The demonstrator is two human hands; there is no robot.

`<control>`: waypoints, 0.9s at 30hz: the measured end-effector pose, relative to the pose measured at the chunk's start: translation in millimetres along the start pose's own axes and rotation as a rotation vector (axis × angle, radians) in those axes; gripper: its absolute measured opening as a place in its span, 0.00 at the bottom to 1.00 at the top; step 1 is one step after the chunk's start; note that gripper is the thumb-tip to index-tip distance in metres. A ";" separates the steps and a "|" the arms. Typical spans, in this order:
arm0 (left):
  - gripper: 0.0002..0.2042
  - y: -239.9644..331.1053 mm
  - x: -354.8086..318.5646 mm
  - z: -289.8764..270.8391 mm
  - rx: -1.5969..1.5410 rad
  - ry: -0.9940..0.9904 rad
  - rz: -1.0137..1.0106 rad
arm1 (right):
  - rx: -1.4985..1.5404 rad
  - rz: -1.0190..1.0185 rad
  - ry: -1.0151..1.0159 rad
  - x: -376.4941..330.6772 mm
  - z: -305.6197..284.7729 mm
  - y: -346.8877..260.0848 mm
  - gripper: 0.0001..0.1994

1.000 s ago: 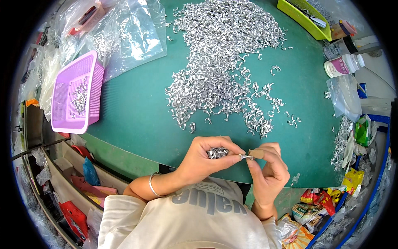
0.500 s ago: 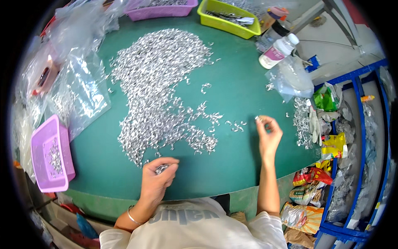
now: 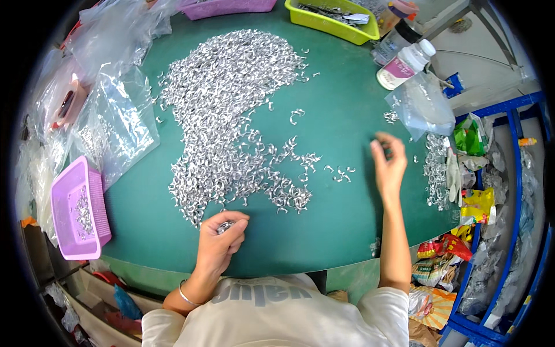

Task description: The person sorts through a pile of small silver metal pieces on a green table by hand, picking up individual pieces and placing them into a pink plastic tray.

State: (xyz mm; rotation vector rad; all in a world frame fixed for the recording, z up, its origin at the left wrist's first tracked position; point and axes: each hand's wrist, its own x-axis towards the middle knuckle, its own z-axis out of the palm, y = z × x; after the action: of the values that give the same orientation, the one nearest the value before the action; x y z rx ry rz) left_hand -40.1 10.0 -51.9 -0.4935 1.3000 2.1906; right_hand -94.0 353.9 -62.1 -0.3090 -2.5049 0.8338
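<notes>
- left hand (image 3: 222,240): near table edge, fingers curled around a small clump of silver clips (image 3: 224,226), cupped in the palm
- right hand (image 3: 388,165): out over the green table (image 3: 341,92) on the right side, fingers loosely spread; can't tell if anything is pinched in it
- big pile of loose clips (image 3: 231,110): spread across table centre, tail of it reaching down just above left hand
- few stray clips (image 3: 341,172) between pile and right hand
- second smaller heap (image 3: 433,168) just right of right hand, at table rim
- pink basket (image 3: 78,211) at left edge, some clips inside
- white bottle (image 3: 406,62) and clear bag (image 3: 422,107) upper right
</notes>
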 end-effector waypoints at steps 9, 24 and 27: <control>0.08 -9.0 -1.1 14.5 0.006 -0.161 -0.167 | -0.014 -0.363 -0.555 -103.0 43.3 -110.8 0.27; 0.08 -10.4 -9.6 0.2 -0.057 -0.138 -0.136 | 1.072 0.662 -0.414 -71.1 26.5 -78.8 0.08; 0.08 -11.1 -9.2 -2.7 -0.066 -0.154 -0.138 | 0.666 0.404 -0.400 -70.9 16.8 -72.3 0.08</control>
State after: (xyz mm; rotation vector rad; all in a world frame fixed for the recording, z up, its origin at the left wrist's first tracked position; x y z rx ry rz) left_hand -25.9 9.6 -55.6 -0.4182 1.0834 2.1171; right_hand -45.9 263.4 -55.8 -0.4503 -2.3467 1.9881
